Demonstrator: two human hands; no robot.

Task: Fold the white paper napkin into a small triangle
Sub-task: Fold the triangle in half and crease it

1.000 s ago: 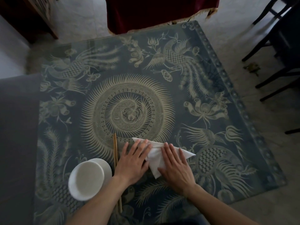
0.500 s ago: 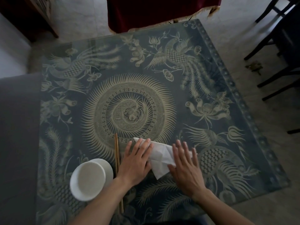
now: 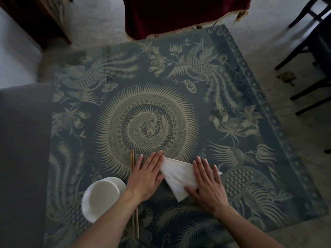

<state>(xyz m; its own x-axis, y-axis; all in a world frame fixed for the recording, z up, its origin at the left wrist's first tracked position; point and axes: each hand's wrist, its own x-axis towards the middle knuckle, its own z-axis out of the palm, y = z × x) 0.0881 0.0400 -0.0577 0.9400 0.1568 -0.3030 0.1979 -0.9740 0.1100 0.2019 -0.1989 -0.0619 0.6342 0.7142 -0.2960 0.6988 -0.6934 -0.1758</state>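
The white paper napkin [image 3: 177,175] lies flat as a triangle on the patterned blue table [image 3: 179,86], near its front edge. My left hand [image 3: 146,174] rests flat with straight fingers at the napkin's left corner, fingertips covering that corner. My right hand [image 3: 207,185] presses flat on the napkin's right part, thumb across its lower edge. The napkin's right tip pokes out beyond my right fingers. Its lower point shows between the two hands.
A pair of wooden chopsticks [image 3: 132,160] lies just left of my left hand, partly under the forearm. A white bowl [image 3: 100,197] on a white saucer sits at the front left. Dark chair legs [image 3: 304,56] stand beyond the table's right edge; a red cloth [image 3: 179,13] hangs behind.
My right hand has slid to the right across the napkin, baring its middle. My left hand has shifted slightly left, toward the napkin's left corner. The napkin lies flatter.
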